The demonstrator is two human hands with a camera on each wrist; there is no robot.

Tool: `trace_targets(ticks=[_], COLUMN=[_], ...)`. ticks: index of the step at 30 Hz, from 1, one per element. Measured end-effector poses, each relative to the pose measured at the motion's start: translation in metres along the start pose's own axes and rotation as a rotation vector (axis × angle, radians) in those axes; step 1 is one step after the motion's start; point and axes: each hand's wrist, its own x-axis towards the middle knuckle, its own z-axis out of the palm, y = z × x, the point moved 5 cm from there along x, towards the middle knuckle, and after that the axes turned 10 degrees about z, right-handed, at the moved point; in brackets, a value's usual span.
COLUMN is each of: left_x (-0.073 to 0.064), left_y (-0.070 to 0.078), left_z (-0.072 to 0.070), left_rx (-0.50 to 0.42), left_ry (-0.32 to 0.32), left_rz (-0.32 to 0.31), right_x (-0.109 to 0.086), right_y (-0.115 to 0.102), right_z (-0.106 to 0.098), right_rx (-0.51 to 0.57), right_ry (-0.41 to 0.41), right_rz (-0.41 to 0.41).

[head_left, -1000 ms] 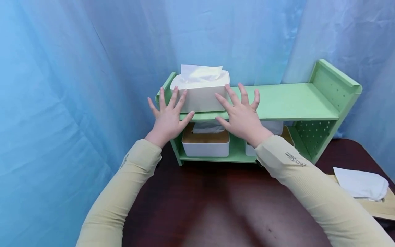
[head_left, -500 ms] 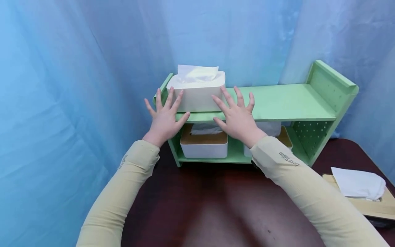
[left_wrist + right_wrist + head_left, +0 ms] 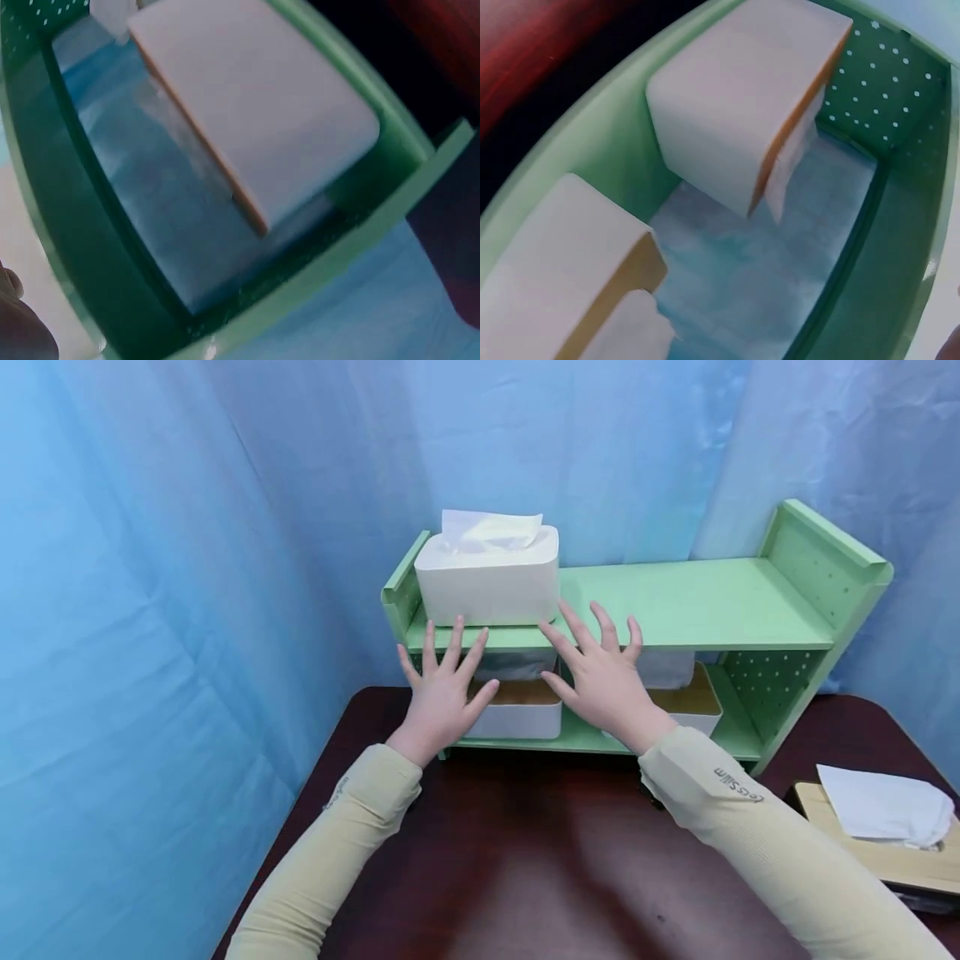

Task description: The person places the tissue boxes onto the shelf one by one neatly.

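Observation:
A white tissue box (image 3: 491, 589), with a tissue (image 3: 487, 533) sticking up from its top, stands at the left end of the green shelf's upper board (image 3: 690, 602). My left hand (image 3: 442, 697) hovers in front of the shelf, fingers spread, just below the box. Beside it, my right hand (image 3: 607, 685) is spread too, its fingertips near the box's lower right corner. Both hands hold nothing; whether any fingertip touches the board is hard to tell. On the lower board sit two white tissue boxes with wooden lids, the left one (image 3: 525, 721) and the right one (image 3: 697, 724), each partly covered by a hand.
Green side panels close off the shelf, the right one (image 3: 825, 577) rising above the upper board. A tissue box with a pale wooden lid (image 3: 847, 839) lies at the right on the dark red table (image 3: 540, 860). Blue curtains (image 3: 315, 485) hang behind and at the left.
Both hands have drawn back and down from the white tissue box's front, the left one further. Their fingers stay spread. The box remains at the shelf's left end.

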Motion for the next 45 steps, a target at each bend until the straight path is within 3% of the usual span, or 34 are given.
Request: trace_targets(ticks=[11,17,23,29,37,42,45], left_x=[-0.01,-0.017,-0.028,-0.042,-0.054,-0.06,-0.063], left_y=[0.019,0.031,0.051,0.068,0.086,0.089,0.093], left_z=[0.025,0.04,0.068,0.093,0.108,0.116,0.122], left_rx=[0.005,-0.06,-0.153,-0.199,-0.256,-0.292,-0.324], left_ry=[-0.024,0.014,0.038,0.03,0.034,0.037,0.054], left_rz=[0.017,-0.004,0.011,0.0,0.007,0.001,-0.012], right_x=[-0.029,-0.046,-0.064,-0.088,-0.128,-0.149,-0.161], right_y=[0.014,0.02,0.03,0.05,0.079,0.103,0.132], right_z=[0.017,0.024,0.031,0.042,0.052,0.048,0.038], right_rx=[0.029,0.081,0.162,0.2,0.192,0.212,0.248], right_ry=[-0.009,0.029,0.093,0.081,0.078,0.064,0.063], right_rz=[-0.022,-0.042,-0.048,-0.023,0.006,0.047,0.126])
